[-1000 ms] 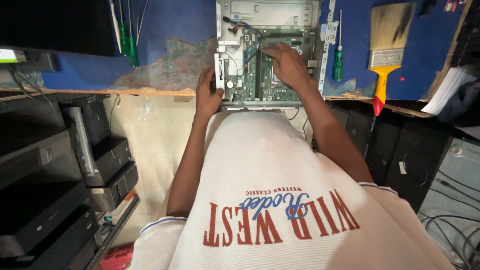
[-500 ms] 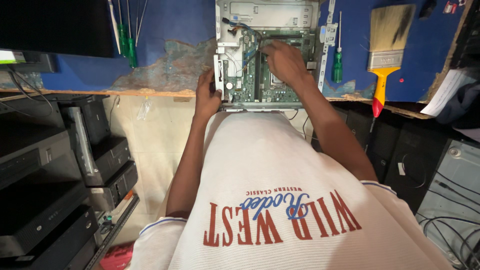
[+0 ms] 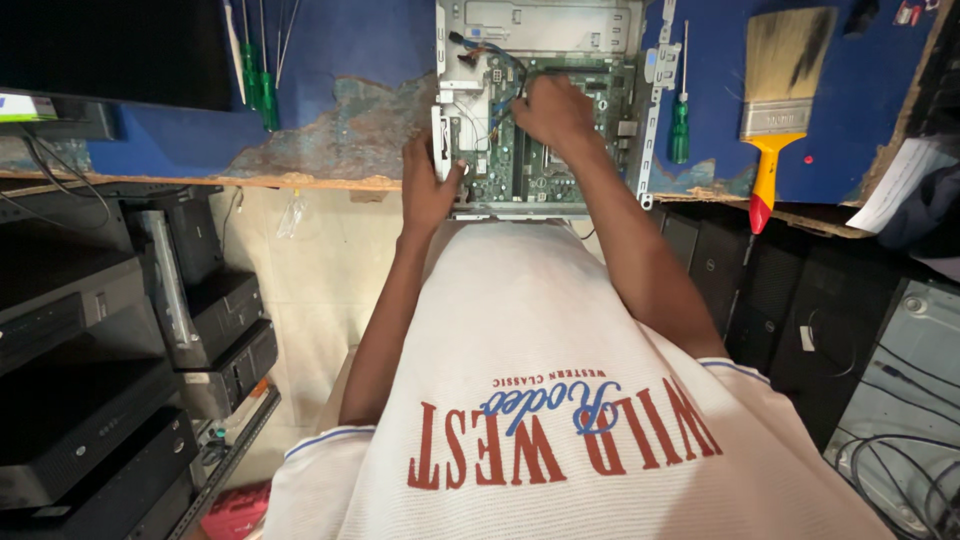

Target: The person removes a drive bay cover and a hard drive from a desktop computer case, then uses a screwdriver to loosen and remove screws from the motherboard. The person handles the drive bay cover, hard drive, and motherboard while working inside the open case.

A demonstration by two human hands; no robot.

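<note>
Blue-topped and badly worn, the bench (image 3: 340,130) carries an opened desktop computer case (image 3: 540,30) at its near edge, laid flat with the side panel off so that the green circuit board (image 3: 530,150) faces upward and is reachable from above. The person's left hand (image 3: 428,185) is clamped on the near-left corner of the case frame, fingers wrapped over the metal lip, apparently to steady the chassis against pressure. The right hand (image 3: 552,108) rests on the board near the middle of the case, fingers curled downward and together; whether it pinches a part or only presses cannot be told, because the fingertips are hidden beneath the knuckles. Blue and white cables (image 3: 492,62) loop at the left side of the case. A green-handled screwdriver (image 3: 680,125) lies just beside the case's right wall, and two more screwdrivers (image 3: 258,80) lie toward the bench's left end, well apart from the hands. A wide paintbrush (image 3: 775,95) with a yellow and red handle overhangs the near edge at the right. Stacked dark computer units (image 3: 120,330) stand below the bench at the left. The case's far end is cut off by the frame.
</note>
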